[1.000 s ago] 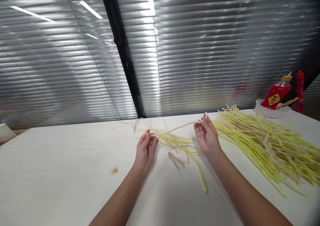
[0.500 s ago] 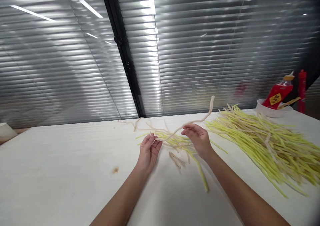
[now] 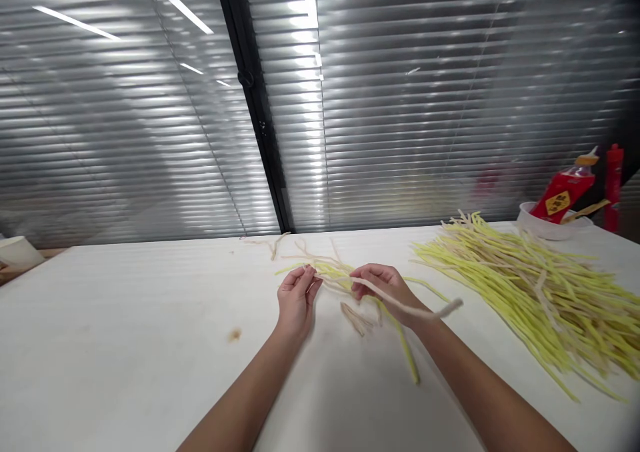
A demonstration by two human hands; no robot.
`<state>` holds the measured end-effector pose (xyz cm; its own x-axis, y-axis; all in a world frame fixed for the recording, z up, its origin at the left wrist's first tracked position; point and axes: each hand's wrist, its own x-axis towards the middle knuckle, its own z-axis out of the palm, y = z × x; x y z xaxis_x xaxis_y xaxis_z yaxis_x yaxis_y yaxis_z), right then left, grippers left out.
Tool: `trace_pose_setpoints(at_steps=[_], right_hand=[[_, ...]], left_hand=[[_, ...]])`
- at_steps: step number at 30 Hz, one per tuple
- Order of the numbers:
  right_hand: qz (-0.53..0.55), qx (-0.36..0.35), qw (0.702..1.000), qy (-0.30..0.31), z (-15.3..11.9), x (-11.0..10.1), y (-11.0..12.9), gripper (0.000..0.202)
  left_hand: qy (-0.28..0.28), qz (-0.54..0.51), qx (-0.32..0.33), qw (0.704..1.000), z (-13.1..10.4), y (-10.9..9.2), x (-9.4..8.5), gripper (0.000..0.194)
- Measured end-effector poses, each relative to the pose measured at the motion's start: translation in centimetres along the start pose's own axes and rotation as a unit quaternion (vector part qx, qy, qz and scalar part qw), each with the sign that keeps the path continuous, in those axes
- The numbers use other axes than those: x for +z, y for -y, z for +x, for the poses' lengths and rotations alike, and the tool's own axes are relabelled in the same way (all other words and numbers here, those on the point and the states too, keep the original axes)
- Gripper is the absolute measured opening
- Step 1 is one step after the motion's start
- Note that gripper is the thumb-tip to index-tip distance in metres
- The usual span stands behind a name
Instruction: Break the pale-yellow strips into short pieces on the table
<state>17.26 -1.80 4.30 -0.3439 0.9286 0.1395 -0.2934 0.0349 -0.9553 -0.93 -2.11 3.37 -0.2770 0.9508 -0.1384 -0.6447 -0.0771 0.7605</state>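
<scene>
Horizontal silver-grey blinds [image 3: 400,105] fill the whole back of the view, split by a slanting black frame bar [image 3: 257,105] with a round knob [image 3: 245,79] on it. Long white streaks of light [image 3: 75,22] shine at upper left, and a bright broken band runs down the slats just right of the bar. Below stretches a broad white desk [image 3: 150,372] — matt, softly shadowed in front, marked by one brownish stain [image 3: 234,335].
</scene>
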Motion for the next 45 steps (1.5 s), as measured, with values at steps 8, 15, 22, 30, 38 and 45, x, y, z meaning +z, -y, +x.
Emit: trace_pose_setpoints(at_steps=[8, 15, 22, 30, 38, 45], right_hand=[[0.117, 0.09, 0.988, 0.035, 0.0, -0.3, 0.0, 0.042], [0.065, 0.114, 0.987, 0.095, -0.4, -1.3, 0.7, 0.021], [0.018, 0.149, 0.987, 0.064, -0.2, -1.7, 0.5, 0.024], [0.003, 0.18, 0.978, 0.103, -0.4, -1.7, 0.7, 0.025], [-0.004, 0.188, 0.975, 0.118, -0.5, -1.6, 1.0, 0.02], [-0.021, 0.161, 0.98, 0.112, -0.4, -1.7, 1.0, 0.022]], left_hand=[[-0.021, 0.016, 0.072, 0.997, 0.7, -0.2, -0.4, 0.026], [-0.027, 0.05, 0.118, 0.991, 0.4, -0.4, -0.2, 0.021], [-0.016, 0.083, 0.196, 0.977, 0.6, -0.5, -0.6, 0.016], [-0.01, 0.094, 0.23, 0.969, 0.6, -0.5, -0.6, 0.015], [-0.016, 0.104, 0.234, 0.967, 0.7, -0.7, -0.6, 0.016], [-0.036, 0.131, 0.203, 0.97, 0.8, -0.8, -0.6, 0.024]])
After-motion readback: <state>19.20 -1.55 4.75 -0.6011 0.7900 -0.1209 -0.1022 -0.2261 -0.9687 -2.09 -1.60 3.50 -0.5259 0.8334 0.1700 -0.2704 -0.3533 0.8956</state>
